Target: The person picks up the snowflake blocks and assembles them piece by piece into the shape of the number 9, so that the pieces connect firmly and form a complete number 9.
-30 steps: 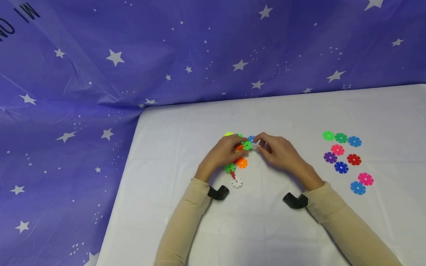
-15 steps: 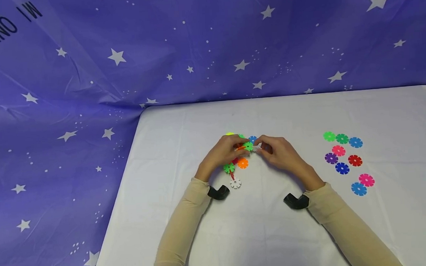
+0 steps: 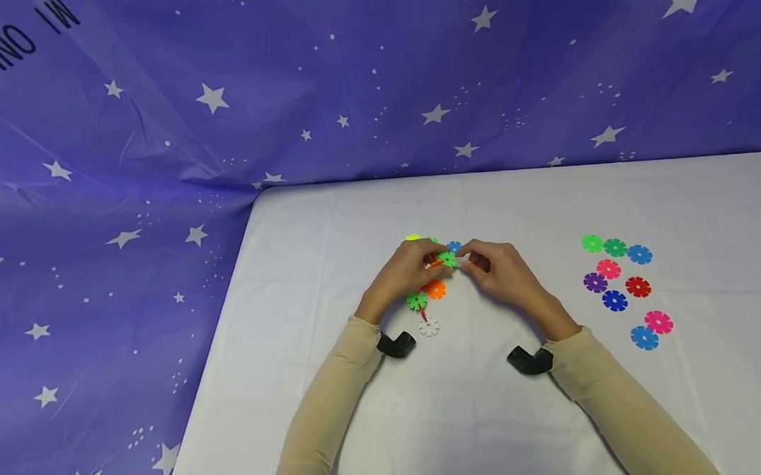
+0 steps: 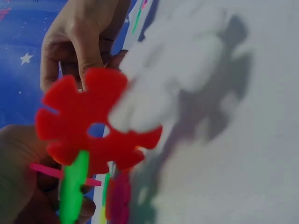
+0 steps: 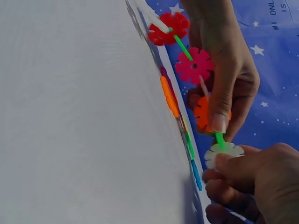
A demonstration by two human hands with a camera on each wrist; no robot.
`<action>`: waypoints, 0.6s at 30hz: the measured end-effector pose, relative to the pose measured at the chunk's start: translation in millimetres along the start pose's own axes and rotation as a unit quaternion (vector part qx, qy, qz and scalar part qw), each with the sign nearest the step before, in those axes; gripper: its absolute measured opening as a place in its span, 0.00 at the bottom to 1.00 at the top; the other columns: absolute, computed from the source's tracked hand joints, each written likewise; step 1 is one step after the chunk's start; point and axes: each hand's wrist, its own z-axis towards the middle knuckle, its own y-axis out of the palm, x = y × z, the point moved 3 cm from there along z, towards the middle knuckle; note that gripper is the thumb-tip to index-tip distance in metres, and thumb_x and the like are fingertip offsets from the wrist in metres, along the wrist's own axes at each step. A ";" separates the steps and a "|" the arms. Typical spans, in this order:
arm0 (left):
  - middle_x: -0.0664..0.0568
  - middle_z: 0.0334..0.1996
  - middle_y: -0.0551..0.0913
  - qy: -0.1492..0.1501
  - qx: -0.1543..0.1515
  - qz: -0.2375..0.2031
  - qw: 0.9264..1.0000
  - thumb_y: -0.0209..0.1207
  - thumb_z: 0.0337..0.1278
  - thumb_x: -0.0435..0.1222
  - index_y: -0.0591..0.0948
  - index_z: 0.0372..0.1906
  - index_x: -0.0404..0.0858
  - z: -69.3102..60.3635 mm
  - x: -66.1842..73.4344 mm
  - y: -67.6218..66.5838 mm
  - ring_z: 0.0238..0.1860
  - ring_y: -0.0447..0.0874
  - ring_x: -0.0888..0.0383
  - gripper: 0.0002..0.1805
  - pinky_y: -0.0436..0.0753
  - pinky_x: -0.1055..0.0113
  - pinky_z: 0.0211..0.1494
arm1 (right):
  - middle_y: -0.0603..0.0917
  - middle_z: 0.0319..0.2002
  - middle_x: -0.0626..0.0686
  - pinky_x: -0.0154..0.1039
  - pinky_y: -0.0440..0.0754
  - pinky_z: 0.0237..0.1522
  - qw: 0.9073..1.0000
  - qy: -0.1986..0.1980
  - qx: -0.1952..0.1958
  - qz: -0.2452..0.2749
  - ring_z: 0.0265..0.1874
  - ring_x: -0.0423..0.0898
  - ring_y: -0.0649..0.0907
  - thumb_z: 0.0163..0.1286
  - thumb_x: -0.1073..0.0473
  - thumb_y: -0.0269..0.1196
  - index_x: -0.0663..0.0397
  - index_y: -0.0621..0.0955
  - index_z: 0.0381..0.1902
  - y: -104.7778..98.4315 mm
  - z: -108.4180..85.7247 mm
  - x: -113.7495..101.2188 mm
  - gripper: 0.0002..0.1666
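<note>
The right hand (image 3: 499,271) pinches a white, slotted, flower-shaped plastic disc (image 5: 231,148) between thumb and fingers, while the left hand (image 3: 407,268) is clamped on an orange plastic disc (image 5: 202,115) of the same notched shape, its thumb lying across the face. A bright green plastic disc (image 3: 447,259) sits between the two grips, its edge meeting the white one. From the left hand the joined chain runs toward the near side, raised above the table: a pink disc (image 5: 195,65), a second green disc (image 3: 416,301), a red disc (image 5: 180,25) and, at the near end, a second white disc (image 3: 429,327). Around and beyond the hands a yellow disc (image 3: 413,237), a blue disc (image 3: 454,247) and another orange disc (image 3: 436,289) show in part. Well apart on the right, nine loose multicoloured discs (image 3: 615,300) lie flat on the white cloth-covered table (image 3: 478,417). Beige sleeves (image 3: 326,396) reach in from the near side; a purple-blue backdrop (image 3: 371,25) with white stars hangs along the far and left sides.
</note>
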 end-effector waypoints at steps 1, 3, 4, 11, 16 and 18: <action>0.54 0.32 0.81 -0.006 0.005 0.000 1.000 0.67 0.58 0.42 0.83 0.54 0.38 -0.1 -0.4 -1.0 0.33 0.75 0.61 0.20 0.74 0.72 0.39 | 0.83 0.25 0.48 0.34 0.74 0.26 1.000 0.009 -0.002 0.001 0.21 0.39 0.75 0.62 0.65 0.69 0.54 0.83 0.43 -0.6 0.6 0.3 0.12; 0.52 0.30 0.79 -0.019 0.009 -0.003 1.000 0.67 0.58 0.42 0.81 0.56 0.38 -0.6 -1.9 -3.3 0.31 0.73 0.60 0.22 0.71 0.71 0.37 | 0.83 0.28 0.49 0.35 0.74 0.27 0.999 0.035 -0.010 -0.001 0.22 0.40 0.76 0.63 0.62 0.69 0.54 0.82 0.47 -2.3 2.0 1.4 0.14; 0.52 0.30 0.78 -0.025 0.009 -0.004 1.000 0.67 0.59 0.41 0.80 0.58 0.39 -1.0 -2.7 -4.5 0.30 0.71 0.59 0.23 0.70 0.70 0.37 | 0.83 0.29 0.49 0.36 0.74 0.28 0.999 0.050 -0.015 -0.004 0.23 0.41 0.76 0.64 0.61 0.69 0.55 0.81 0.49 -3.3 2.6 2.8 0.16; 0.48 0.48 0.81 -0.038 -0.008 0.001 0.999 0.64 0.62 0.39 0.80 0.57 0.38 -3.0 -12.4 -7.7 0.42 0.75 0.56 0.20 0.76 0.65 0.49 | 0.79 0.31 0.51 0.40 0.69 0.32 0.991 0.119 -0.063 -0.022 0.27 0.46 0.73 0.64 0.60 0.68 0.56 0.79 0.55 -4.5 11.5 12.9 0.22; 0.47 0.50 0.77 -0.033 -0.006 0.015 0.999 0.64 0.61 0.40 0.79 0.59 0.38 -2.9 -17.9 -8.1 0.48 0.75 0.54 0.22 0.75 0.63 0.57 | 0.77 0.34 0.52 0.40 0.68 0.32 0.985 0.126 -0.102 -0.063 0.31 0.47 0.73 0.63 0.56 0.70 0.54 0.80 0.57 2.7 22.2 11.9 0.25; 0.47 0.50 0.77 -0.029 -0.006 0.014 0.999 0.64 0.61 0.39 0.79 0.59 0.39 -2.5 -18.4 -9.2 0.49 0.75 0.54 0.22 0.75 0.62 0.58 | 0.77 0.34 0.53 0.41 0.69 0.31 0.984 0.126 -0.105 -0.075 0.31 0.48 0.74 0.62 0.55 0.70 0.54 0.81 0.55 5.0 24.9 10.8 0.23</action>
